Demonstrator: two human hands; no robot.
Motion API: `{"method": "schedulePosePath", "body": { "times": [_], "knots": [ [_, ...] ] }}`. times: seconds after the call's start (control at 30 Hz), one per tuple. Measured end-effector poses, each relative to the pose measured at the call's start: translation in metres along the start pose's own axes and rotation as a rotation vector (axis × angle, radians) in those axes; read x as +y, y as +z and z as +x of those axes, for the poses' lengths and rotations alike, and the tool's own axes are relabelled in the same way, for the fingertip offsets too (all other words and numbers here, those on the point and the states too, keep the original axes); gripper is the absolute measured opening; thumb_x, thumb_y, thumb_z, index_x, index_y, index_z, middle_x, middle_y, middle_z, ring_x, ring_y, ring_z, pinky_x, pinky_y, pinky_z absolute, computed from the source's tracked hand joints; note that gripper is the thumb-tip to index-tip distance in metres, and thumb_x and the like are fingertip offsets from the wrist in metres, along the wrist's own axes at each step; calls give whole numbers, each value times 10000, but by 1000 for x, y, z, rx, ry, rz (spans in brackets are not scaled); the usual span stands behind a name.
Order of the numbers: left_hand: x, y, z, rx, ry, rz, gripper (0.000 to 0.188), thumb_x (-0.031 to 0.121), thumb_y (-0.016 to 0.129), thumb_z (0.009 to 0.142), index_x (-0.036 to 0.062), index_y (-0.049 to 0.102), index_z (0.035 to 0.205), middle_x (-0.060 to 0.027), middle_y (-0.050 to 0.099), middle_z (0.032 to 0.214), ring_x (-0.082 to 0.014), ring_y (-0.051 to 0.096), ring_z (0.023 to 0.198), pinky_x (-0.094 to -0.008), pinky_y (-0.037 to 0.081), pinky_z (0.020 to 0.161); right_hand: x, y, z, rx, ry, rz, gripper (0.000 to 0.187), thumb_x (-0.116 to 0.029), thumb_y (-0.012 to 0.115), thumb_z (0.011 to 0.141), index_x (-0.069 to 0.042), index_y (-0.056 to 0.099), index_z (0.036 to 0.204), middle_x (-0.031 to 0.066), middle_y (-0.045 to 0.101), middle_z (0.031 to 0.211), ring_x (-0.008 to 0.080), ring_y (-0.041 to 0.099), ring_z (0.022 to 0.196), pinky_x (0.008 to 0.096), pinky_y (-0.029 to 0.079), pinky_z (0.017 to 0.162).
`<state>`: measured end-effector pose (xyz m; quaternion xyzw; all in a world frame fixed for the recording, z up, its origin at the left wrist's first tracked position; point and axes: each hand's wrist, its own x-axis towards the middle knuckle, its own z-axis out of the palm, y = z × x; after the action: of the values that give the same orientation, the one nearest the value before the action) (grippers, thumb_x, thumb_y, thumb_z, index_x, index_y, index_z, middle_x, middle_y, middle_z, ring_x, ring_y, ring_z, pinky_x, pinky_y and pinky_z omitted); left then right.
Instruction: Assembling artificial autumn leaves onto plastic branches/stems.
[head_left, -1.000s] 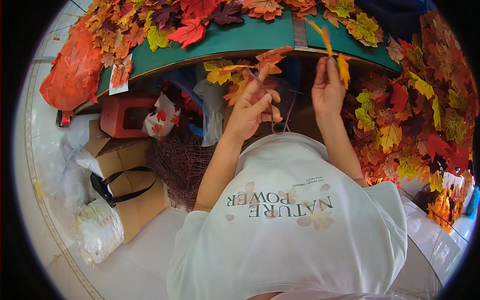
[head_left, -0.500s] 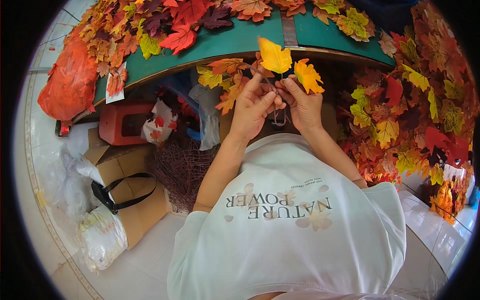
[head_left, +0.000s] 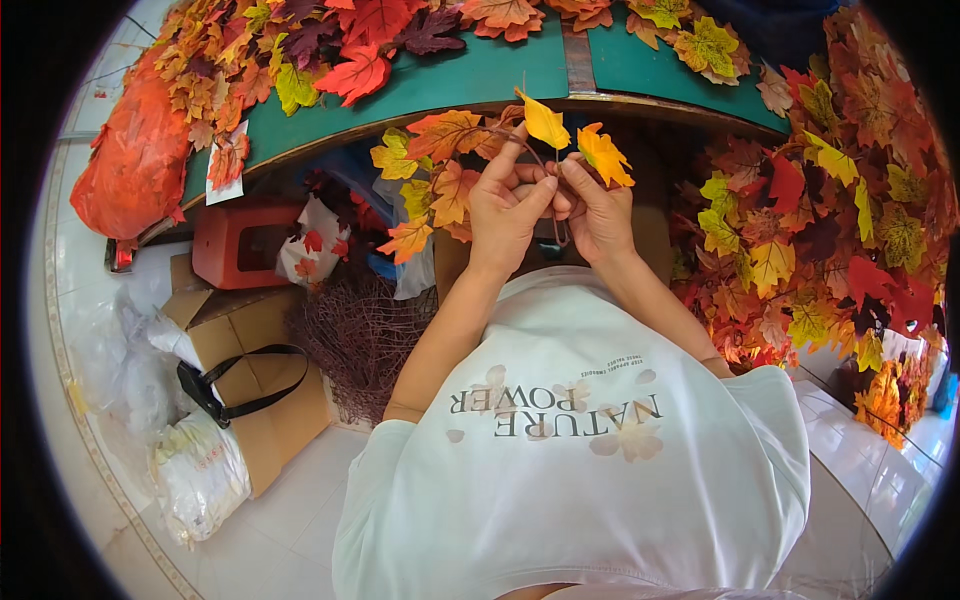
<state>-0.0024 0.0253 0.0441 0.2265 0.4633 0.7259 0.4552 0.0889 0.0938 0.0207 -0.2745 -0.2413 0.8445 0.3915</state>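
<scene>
The person's left hand (head_left: 508, 215) is curled about a thin, purplish-brown plastic stem (head_left: 562, 236), thumb pressed to the fingers; a bare loop of it dangles between the two palms. The right hand (head_left: 598, 212) is pinched closed beside it, thumb against forefinger, at the foot of a bright yellow fabric leaf (head_left: 546, 123) with a slim stalk. Just right of that stands a lobed, golden-yellow maple leaf (head_left: 604, 156), deepening to orange; I can't tell which fingers hold it.

The spray is held up just on the near side of a green-topped table (head_left: 420, 75). On its left, burnt-orange maple leaves with toothed edges (head_left: 443, 134) fan out, and farther left a yellow-green one (head_left: 394, 155) shows darker veining. To the right hangs a thick curtain of red, orange and yellow leaves (head_left: 800, 225).
</scene>
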Motion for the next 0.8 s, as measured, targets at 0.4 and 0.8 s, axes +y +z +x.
{"method": "schedulePosePath", "body": {
  "times": [0.4,0.8],
  "knots": [
    [1,-1,1,14,12,4,607,-72,554,818,41,337,1373,-52,580,773,-107,613,656,-215,511,603,3,-3,2,-24,5,72,125,-25,624,831,-18,576,947,112,648,870,136,625,687,243,517,543],
    [-13,-1,2,89,82,-48,484,-62,554,837,11,422,1297,-48,554,813,-109,586,667,-234,509,590,17,-1,4,18,-130,-43,138,22,618,817,-25,561,933,31,597,838,147,623,787,250,512,655]
  ]
}}
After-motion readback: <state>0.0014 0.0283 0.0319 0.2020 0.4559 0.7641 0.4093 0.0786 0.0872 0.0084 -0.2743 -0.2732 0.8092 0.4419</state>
